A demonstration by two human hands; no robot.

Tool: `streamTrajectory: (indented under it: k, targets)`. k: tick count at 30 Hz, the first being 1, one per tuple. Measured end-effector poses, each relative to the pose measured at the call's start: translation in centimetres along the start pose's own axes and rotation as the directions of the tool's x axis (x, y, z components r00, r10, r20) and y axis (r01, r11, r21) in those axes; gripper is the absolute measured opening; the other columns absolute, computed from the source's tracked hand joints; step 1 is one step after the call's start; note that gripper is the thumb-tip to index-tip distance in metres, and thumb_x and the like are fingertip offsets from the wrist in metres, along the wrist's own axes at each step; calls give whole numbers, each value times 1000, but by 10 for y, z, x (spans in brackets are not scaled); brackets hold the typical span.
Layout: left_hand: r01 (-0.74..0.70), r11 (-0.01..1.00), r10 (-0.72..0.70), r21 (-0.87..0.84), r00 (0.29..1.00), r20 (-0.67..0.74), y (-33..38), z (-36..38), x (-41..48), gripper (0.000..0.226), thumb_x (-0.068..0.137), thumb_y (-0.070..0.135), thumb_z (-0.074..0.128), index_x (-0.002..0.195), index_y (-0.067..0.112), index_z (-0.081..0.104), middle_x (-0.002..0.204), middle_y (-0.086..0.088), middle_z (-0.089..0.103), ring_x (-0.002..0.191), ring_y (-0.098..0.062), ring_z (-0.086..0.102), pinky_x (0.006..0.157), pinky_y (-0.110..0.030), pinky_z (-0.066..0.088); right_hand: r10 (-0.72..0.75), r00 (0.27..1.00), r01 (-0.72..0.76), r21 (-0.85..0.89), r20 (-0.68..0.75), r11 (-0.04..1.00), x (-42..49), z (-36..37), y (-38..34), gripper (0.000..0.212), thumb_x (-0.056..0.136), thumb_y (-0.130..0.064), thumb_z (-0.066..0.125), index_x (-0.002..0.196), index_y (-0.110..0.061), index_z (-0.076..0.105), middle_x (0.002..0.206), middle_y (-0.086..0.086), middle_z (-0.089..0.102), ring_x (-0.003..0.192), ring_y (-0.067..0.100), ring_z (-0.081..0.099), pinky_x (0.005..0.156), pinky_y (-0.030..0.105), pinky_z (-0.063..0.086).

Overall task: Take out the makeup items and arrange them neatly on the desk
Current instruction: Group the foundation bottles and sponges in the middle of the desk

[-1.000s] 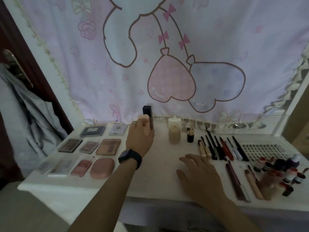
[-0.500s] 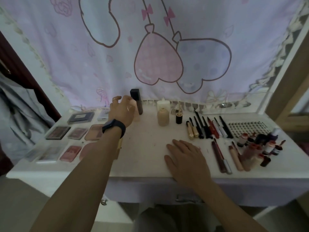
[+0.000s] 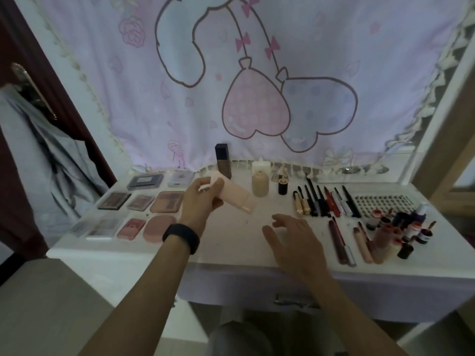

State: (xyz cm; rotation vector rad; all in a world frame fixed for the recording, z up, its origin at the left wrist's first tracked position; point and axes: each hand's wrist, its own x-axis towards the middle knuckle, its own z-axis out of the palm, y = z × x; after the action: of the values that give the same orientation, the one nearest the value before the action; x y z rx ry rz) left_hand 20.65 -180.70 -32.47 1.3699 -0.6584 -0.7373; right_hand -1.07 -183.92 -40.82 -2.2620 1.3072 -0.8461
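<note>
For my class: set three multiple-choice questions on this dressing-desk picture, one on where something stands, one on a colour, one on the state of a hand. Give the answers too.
1. Where does the tall dark square-sided bottle stand?
A. in a drawer
B. at the back of the white desk, by the pink cartoon curtain
C. on the floor

2. What colour is the flat oblong tube that the left hand holds?
A. green
B. black
C. pale pink

3. How is the right hand?
A. open, fingers spread, holding nothing
B. gripping a pencil
C. closed in a fist

Answers:
1. B, the bottle stands upright just before the curtain's hem.
2. C, the tube shows pale pink beyond the fingers.
3. A, its fingers are spread over the desk with nothing in them.
</note>
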Motion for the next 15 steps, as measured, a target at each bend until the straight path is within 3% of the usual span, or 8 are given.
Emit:
streamTrajectory:
  k: [2,5,9,11,13,14,15]
  targets:
    - [89,984,-83,-151,995,49,-13,10,-23,17,94,20,68,108,13,63,108,-11,71,99,-26,71,74,-28,59,42,999,-40,97,-18,994,-1,-3,-2,62,85,-81,26,127,-41,47,97,-36,48,88,-7,52,70,16,36]
    - [191,954,-176,-229,981,83,-33,25,-51,29,93,20,69,117,7,61,112,-14,71,103,-28,70,80,-32,60,27,999,-16,211,-46,977,-3,-6,-1,61,88,-77,23,120,-33,51,88,-21,59,74,-7,57,60,15,39]
    - [228,941,-214,-248,973,84,-45,36,-71,28,93,18,69,117,9,58,116,-15,67,101,-26,69,75,-29,60,38,997,-18,292,-62,956,-1,-9,6,18,103,-48,40,98,-34,50,80,-9,63,68,0,60,53,12,43]
    - [118,987,-113,-111,992,51,-50,36,-75,30,92,19,70,117,16,55,119,-13,64,98,-20,67,70,-23,58,69,997,-52,358,-36,932,2,-10,10,16,104,-39,44,91,-34,52,78,-6,62,70,0,60,55,14,45]
    - [-139,972,135,192,990,34,-55,33,-78,41,88,27,74,122,28,50,127,-3,58,102,-8,62,72,-17,55,107,994,-95,409,-6,907,4,-11,11,22,105,-38,44,87,-31,54,75,-5,61,67,0,57,55,15,42]
    - [-300,888,292,347,953,76,-58,30,-78,52,85,31,77,128,30,47,132,2,53,108,-6,57,78,-15,52,126,992,-112,448,0,887,5,-12,12,24,105,-38,44,86,-29,56,72,-6,61,64,1,56,54,16,41]
    - [-463,744,439,482,882,170,-61,28,-77,63,81,34,80,134,31,46,138,4,47,117,-6,50,87,-15,47,140,990,-121,498,0,859,5,-12,13,26,105,-36,44,84,-28,56,70,-7,61,60,1,54,53,16,41]
